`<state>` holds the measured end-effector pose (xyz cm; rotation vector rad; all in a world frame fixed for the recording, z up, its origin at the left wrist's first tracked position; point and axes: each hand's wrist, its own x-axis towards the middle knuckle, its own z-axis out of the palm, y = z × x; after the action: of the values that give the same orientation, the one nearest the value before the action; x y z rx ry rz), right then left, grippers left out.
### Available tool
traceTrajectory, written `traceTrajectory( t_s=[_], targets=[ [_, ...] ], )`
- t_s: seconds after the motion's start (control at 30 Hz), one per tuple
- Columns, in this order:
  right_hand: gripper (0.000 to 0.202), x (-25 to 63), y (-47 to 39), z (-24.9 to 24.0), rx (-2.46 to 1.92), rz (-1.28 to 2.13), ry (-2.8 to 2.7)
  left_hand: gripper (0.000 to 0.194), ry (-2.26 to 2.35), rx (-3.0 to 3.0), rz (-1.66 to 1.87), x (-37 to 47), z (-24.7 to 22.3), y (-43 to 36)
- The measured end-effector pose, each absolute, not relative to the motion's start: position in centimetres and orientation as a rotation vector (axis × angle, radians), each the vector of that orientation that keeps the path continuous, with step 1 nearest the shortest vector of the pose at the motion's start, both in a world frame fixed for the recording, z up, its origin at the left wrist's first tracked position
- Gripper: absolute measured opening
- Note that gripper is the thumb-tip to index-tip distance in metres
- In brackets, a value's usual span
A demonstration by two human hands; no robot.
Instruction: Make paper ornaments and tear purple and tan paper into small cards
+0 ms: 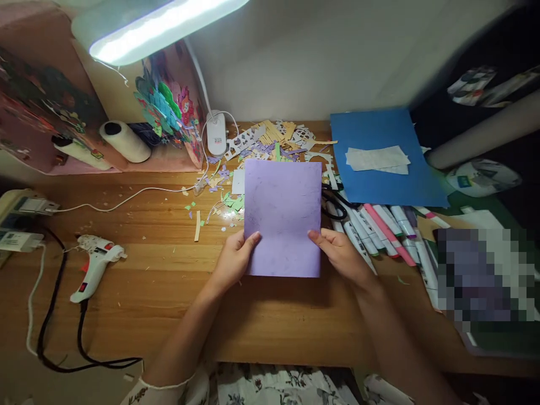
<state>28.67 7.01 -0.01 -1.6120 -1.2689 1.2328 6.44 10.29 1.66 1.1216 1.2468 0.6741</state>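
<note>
Between my two hands a flat sheet of purple paper (283,214) is held up above the wooden desk, its face toward me with faint smudges or marks on it. My left hand (236,253) grips its lower left edge, thumb on the front and fingers behind. On the opposite edge my right hand (340,250) pinches the paper the same way. Just behind the sheet lies a heap of paper scraps (274,135) in cream, white, purple and green. Black scissor handles (335,203) show partly beyond the sheet's right edge.
A glue gun (96,264) with a black cord lies at left. Several markers (379,225) lie at right, below a blue sheet (379,188) bearing white paper strips (377,159). A lit lamp (169,28) hangs above, near thread spools (126,143) and a decorated box (164,107).
</note>
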Motion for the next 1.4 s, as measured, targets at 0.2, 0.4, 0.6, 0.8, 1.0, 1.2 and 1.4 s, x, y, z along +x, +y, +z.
traceTrajectory(
  t_s=[0.2,0.4,0.6,0.8,1.0,1.2,1.4],
  targets=[
    [0.044,28.2,7.0,0.8,-1.560,1.386,-1.252,0.029,1.362,1.119,0.720,6.7,1.3,10.2],
    [0.040,27.9,6.8,0.9,-1.518,1.607,-1.075,0.030,1.429,1.104,0.762,6.8,1.3,10.4],
    [0.034,27.6,6.8,1.1,-1.455,1.727,-1.089,0.031,1.470,1.086,0.807,6.8,1.3,10.6],
    [0.034,27.4,7.0,1.3,-1.352,1.735,-1.097,0.032,1.500,1.074,0.842,6.7,1.5,10.7],
    [0.037,26.8,7.0,1.0,-1.411,1.492,-1.009,0.034,1.460,1.028,0.909,7.2,1.0,10.3],
    [0.039,28.4,6.8,1.1,-1.592,0.993,-1.029,0.042,1.218,1.081,0.521,7.6,4.0,8.7],
    [0.041,31.3,4.7,5.4,-1.672,1.102,-1.319,0.033,0.637,2.045,0.206,7.1,11.4,5.4]
  ],
)
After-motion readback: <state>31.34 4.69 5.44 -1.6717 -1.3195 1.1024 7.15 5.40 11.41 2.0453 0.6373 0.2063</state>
